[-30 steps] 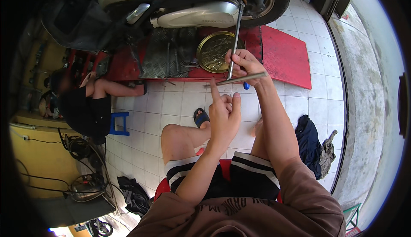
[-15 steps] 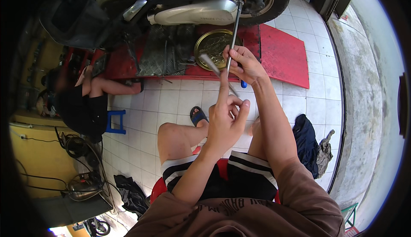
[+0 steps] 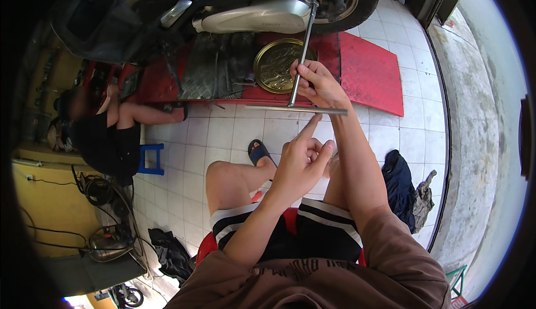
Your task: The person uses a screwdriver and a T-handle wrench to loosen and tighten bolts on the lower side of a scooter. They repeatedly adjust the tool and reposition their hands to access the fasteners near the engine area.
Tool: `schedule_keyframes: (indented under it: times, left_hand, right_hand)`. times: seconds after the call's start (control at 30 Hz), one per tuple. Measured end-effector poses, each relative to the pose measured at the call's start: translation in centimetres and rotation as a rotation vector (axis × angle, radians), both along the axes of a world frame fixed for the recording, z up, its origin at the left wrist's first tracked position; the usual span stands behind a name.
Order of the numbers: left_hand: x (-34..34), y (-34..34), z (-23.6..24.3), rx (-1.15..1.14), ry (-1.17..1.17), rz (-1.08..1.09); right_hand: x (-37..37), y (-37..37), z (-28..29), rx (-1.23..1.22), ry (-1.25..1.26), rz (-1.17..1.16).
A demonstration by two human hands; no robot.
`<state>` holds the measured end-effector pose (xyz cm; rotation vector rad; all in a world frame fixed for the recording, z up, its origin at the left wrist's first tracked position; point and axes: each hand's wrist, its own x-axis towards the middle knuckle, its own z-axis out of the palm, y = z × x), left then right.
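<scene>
My right hand is closed around the shaft of a T-handle socket wrench. The wrench's far end meets the scooter beside its rear wheel; the joint there is too small to make out. Its long crossbar lies sideways at the near end, close under my right wrist. My left hand is below the crossbar, index finger stretched up to it and the other fingers loosely curled, with nothing in them. Whether the fingertip touches the bar I cannot tell.
A round gold-coloured tray with small metal parts stands on the red lift platform. At the left another person sits near a blue stool. Dark cloth lies on the tiled floor at right.
The wrench's crossbar has turned from a slanting, blurred position to lying sideways. My left hand has shifted slightly right and down; my right hand stays on the shaft.
</scene>
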<state>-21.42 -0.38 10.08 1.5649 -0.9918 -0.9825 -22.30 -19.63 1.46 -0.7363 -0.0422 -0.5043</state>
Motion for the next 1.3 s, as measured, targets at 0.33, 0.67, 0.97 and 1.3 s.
schedule_keyframes:
  times: [0.33, 0.67, 0.97, 1.3]
  left_hand:
    - [0.2, 0.2, -0.1, -0.082, 0.115, -0.061]
    - [-0.5, -0.2, 1.5, -0.163, 0.215, -0.028]
    - [8.4, -5.7, 5.6, -0.248, -0.217, 0.138]
    - [13.6, -23.5, 1.2, -0.185, -1.231, 0.051]
  right_hand:
    - [-0.1, 0.3, 0.8, 0.016, -0.013, -0.021]
    - [0.3, 0.3, 1.0, -0.041, 0.071, -0.077]
    - [-2.0, -1.3, 1.2, 0.103, 0.139, -0.036]
    - [-6.6, -3.7, 0.8, 0.135, 0.235, 0.030]
